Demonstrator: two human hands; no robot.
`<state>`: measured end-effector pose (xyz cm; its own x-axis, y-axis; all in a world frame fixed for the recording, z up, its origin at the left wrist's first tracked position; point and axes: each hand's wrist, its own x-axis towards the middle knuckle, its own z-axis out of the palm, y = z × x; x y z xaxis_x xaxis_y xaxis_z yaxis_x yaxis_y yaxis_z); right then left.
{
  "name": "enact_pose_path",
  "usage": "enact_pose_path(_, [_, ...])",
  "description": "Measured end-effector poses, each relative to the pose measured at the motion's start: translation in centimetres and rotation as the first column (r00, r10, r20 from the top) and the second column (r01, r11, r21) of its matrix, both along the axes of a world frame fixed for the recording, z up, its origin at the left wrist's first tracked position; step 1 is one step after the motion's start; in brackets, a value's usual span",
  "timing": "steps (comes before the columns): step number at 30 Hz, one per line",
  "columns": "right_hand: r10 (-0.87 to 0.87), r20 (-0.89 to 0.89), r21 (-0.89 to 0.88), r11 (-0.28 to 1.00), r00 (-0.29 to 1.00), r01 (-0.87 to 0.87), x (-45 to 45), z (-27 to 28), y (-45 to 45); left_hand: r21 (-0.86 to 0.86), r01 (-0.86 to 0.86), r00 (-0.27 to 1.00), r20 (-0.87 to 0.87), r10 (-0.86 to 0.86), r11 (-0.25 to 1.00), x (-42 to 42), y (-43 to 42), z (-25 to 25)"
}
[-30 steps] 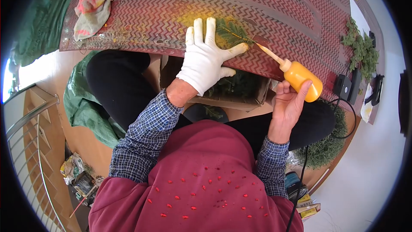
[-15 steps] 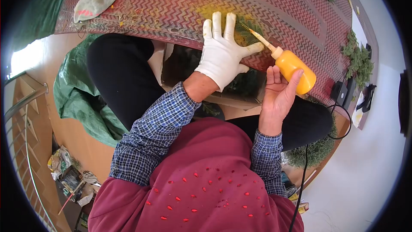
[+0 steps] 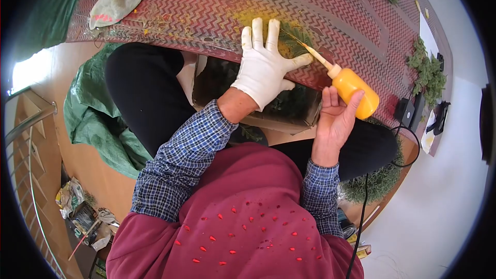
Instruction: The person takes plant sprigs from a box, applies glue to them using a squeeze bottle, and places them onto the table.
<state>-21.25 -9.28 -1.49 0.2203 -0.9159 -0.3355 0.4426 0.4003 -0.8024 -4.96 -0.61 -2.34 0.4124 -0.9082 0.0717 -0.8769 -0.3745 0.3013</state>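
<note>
My left hand (image 3: 264,64), in a white glove with yellow-stained fingertips, lies spread at the near edge of the patterned table (image 3: 206,0). Beside its index finger and thumb is a flat green sprig (image 3: 295,40). My bare right hand (image 3: 336,119) has its fingers wrapped round a squeeze bottle of yellow-orange liquid (image 3: 356,92). The bottle is tilted, and its long narrow nozzle points up and left, with the tip at the sprig. Yellow stains surround the sprig on the tabletop.
A stained cloth (image 3: 116,2) lies at the upper left. More greenery (image 3: 428,70) and a black device (image 3: 405,111) with a cable are at the right. Below the table edge, between my legs, an open cardboard box (image 3: 279,123) holds dark greenery. Green sheeting (image 3: 98,119) lies left.
Over the last second, both hands and the bottle shift relative to the table and sprig only slightly. The camera view has moved, bringing the cloth higher in the picture.
</note>
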Motion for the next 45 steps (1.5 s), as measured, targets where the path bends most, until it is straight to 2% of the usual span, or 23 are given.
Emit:
enact_pose_path(2, [0.008, 0.049, 0.030, 1.000, 0.999, -0.009, -1.5, 0.5, -0.8, -0.010, 0.011, 1.000, 0.015, -0.011, 1.000, 0.2, 0.3, 0.2])
enact_pose_path(4, [0.072, 0.193, 0.041, 0.996, 0.978, -0.081, -3.0, 1.2, -2.3, -0.044, 0.071, 0.997, -0.037, -0.073, 0.997, 0.8, 0.6, 0.8])
enact_pose_path(6, [0.011, 0.162, 0.048, 0.999, 0.987, -0.019, -3.8, 2.3, -4.2, -0.027, 0.097, 0.995, -0.029, -0.098, 0.995, 1.6, 1.0, 2.5])
enact_pose_path(8, [0.034, 0.171, -0.034, 0.999, 0.985, -0.029, -4.7, 2.9, -6.4, -0.125, 0.078, 0.973, -0.205, -0.103, 0.989, 2.5, 0.8, 3.2])
enact_pose_path(10, [0.026, 0.181, -0.043, 0.999, 0.983, -0.019, -5.0, 4.2, -8.4, -0.180, 0.031, 0.993, -0.108, -0.051, 0.983, 3.0, -0.2, 3.3])
enact_pose_path(12, [0.077, 0.230, -0.062, 0.996, 0.970, -0.064, -5.4, 5.0, -10.4, -0.211, 0.099, 0.995, 0.024, -0.096, 0.973, 3.6, -1.5, 1.6])
enact_pose_path(14, [0.089, 0.271, -0.063, 0.995, 0.958, -0.074, -5.6, 5.4, -12.0, -0.184, 0.106, 0.994, 0.008, -0.107, 0.977, 3.7, -1.9, 0.4])
enact_pose_path(15, [0.086, 0.260, -0.057, 0.996, 0.962, -0.074, -6.0, 5.3, -12.5, -0.290, 0.128, 0.992, 0.050, -0.119, 0.948, 3.5, -1.8, 0.1])
enact_pose_path(16, [0.086, 0.251, -0.053, 0.996, 0.964, -0.075, -6.2, 5.1, -13.1, -0.285, 0.113, 0.992, 0.084, -0.093, 0.952, 2.8, -1.4, 0.0])
enact_pose_path(21, [0.016, 0.339, -0.001, 1.000, 0.941, -0.017, -7.6, 3.6, -13.8, -0.379, 0.193, 0.964, -0.097, -0.246, 0.905, -2.6, 1.7, 2.3])
enact_pose_path(24, [0.023, 0.383, 0.039, 0.998, 0.924, -0.041, -7.8, 4.3, -13.9, -0.255, 0.295, 0.951, -0.017, -0.309, 0.921, -5.4, 3.8, -0.3])
enact_pose_path(26, [0.029, 0.399, 0.039, 0.998, 0.917, -0.048, -7.9, 4.8, -14.1, -0.142, 0.293, 0.945, -0.109, -0.310, 0.945, -6.1, 3.7, -0.1])
enact_pose_path(30, [0.037, 0.438, 0.081, 0.994, 0.898, -0.080, -7.7, 4.4, -14.6, -0.290, 0.297, 0.943, -0.063, -0.328, 0.910, -1.5, 1.1, 1.8])
enact_pose_path(31, [0.047, 0.435, 0.078, 0.993, 0.899, -0.090, -7.5, 4.3, -14.7, -0.085, 0.275, 0.948, 0.191, -0.255, 0.958, 0.6, -1.0, 4.6])
enact_pose_path(32, [0.052, 0.442, 0.075, 0.993, 0.896, -0.094, -7.2, 4.3, -14.7, 0.005, 0.051, 0.951, 0.304, -0.050, 0.999, 2.9, -2.9, 5.5])
enact_pose_path(33, [0.040, 0.428, 0.083, 0.993, 0.903, -0.084, -6.9, 4.5, -14.6, -0.316, 0.011, 0.962, 0.263, 0.077, 0.949, 7.0, -4.6, 3.6])
enact_pose_path(34, [0.028, 0.413, 0.091, 0.993, 0.910, -0.072, -6.5, 4.7, -14.5, -0.396, -0.190, 0.960, 0.116, 0.254, 0.898, 10.4, -6.5, 3.8])
enact_pose_path(36, [0.025, 0.412, 0.091, 0.993, 0.911, -0.069, -6.1, 4.9, -14.4, -0.425, -0.454, 0.851, 0.054, 0.523, 0.783, 16.4, -10.3, 3.4])
enact_pose_path(38, [0.006, 0.338, 0.087, 0.995, 0.941, -0.038, -5.8, 5.1, -14.3, -0.161, -0.618, 0.775, 0.039, 0.631, 0.769, 20.3, -13.0, 3.0])
enact_pose_path(39, [0.001, 0.311, 0.089, 0.996, 0.950, -0.030, -5.8, 5.1, -14.4, -0.167, -0.617, 0.776, 0.035, 0.630, 0.769, 22.0, -13.6, 1.9])
enact_pose_path(41, [-0.018, 0.306, 0.098, 0.995, 0.952, -0.012, -5.5, 5.3, -14.4, -0.022, -0.627, 0.778, -0.050, 0.626, 0.778, 24.7, -13.7, -0.2])
enact_pose_path(44, [-0.045, 0.304, 0.120, 0.993, 0.952, 0.008, -5.7, 5.1, -14.5, -0.110, -0.673, 0.701, -0.409, 0.584, 0.731, 28.0, -11.7, -3.5])
enact_pose_path(45, [-0.040, 0.308, 0.122, 0.993, 0.950, 0.002, -5.7, 5.1, -14.4, -0.020, -0.748, 0.456, -0.741, 0.492, 0.663, 24.9, -10.9, 0.4])
